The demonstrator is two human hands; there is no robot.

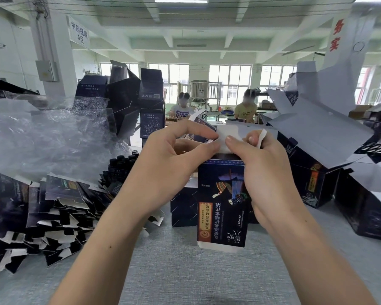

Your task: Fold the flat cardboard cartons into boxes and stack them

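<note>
I hold a dark blue printed carton upright in front of me above the grey table, its print upside down. My left hand pinches a white end flap at the carton's top between thumb and forefinger. My right hand grips the carton's right side, its thumb pressing on the same flap and its fingers curled round another white flap. A heap of flat cartons lies at the left. Folded boxes stand at the right.
Crumpled clear plastic wrap rises at the left behind the flat cartons. Dark bottles stand beside it. Tall piles of folded boxes stand at the back centre. Two people sit at a far table. Open boxes crowd the right edge.
</note>
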